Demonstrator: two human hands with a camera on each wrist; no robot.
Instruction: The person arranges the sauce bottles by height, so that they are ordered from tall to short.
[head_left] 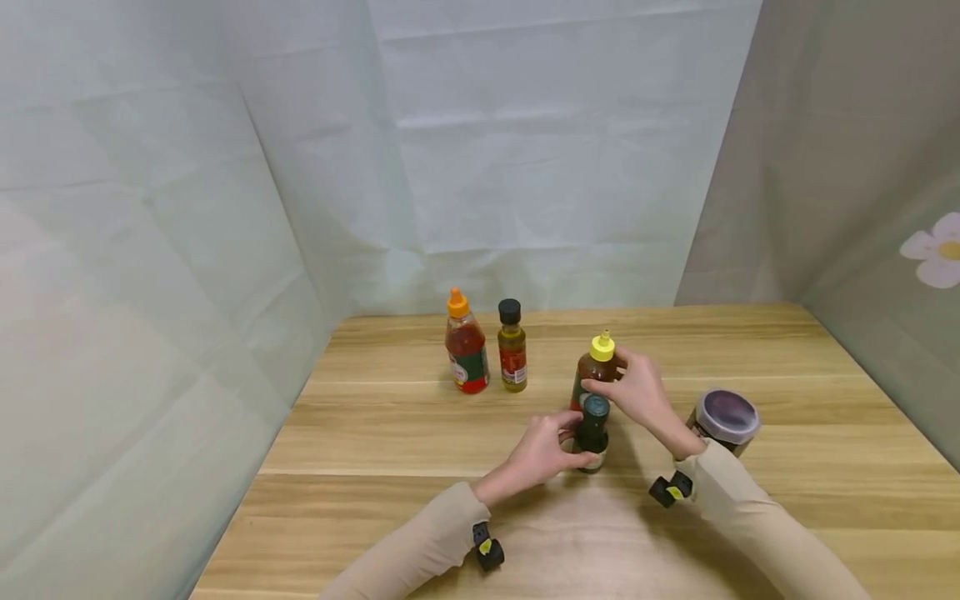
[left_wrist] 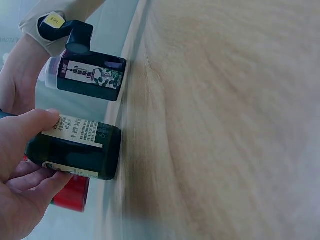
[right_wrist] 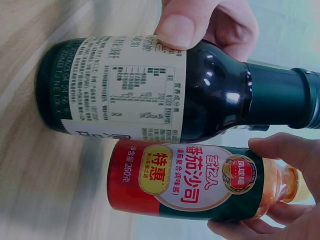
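Observation:
In the head view my left hand (head_left: 542,450) holds a dark glass bottle (head_left: 592,437) between thumb and fingers, from its left side. The bottle stands upright, its cream label (right_wrist: 130,90) turned to the right wrist camera. Just behind it is a ketchup squeeze bottle (head_left: 592,368) with a yellow nozzle cap, partly hidden by the dark bottle. My right hand (head_left: 641,392) grips the ketchup bottle by its upper part, thumb on the near side. The right wrist view has both bottles side by side, the ketchup's red and green label (right_wrist: 190,180) showing.
A squat jar with a pale lid (head_left: 727,414) stands to the right, near my right wrist. Farther back on the wooden table (head_left: 390,417), left of the hands, are an orange-capped red sauce bottle (head_left: 467,354) and a small black-capped bottle (head_left: 513,354). Cloth hangs behind.

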